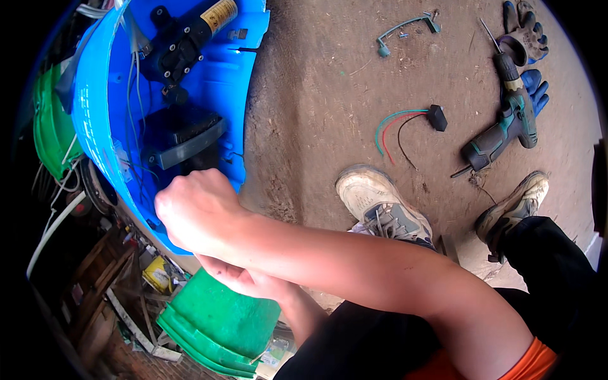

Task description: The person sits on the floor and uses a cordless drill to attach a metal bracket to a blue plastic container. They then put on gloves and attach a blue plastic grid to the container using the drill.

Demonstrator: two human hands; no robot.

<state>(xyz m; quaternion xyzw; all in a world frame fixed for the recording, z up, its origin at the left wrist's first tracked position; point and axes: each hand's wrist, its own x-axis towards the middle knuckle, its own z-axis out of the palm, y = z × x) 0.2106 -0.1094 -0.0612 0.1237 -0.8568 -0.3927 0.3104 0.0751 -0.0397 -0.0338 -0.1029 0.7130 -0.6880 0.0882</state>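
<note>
My right hand (199, 206) is closed, fingers curled, at the near end of a blue plastic container (231, 82) lying open on the left. Its fingertips are turned away, so whatever they grip is hidden. Just below it my left hand (244, 278) reaches up from underneath, its fingers hidden behind the right hand and the blue rim. Inside the container are a black motor unit (180, 54) with a yellowish label, a dark block with a grey curved bar (190, 144) across it, and thin grey wires (134, 82).
On the dirt floor to the right lie a cordless drill (510, 120), work gloves (529, 35), a black module (437, 118) with coloured wires and a green handle-like piece (405, 26). Below stands a green bucket-like container (221, 316). Scrap and wood (111, 278) fill the lower left.
</note>
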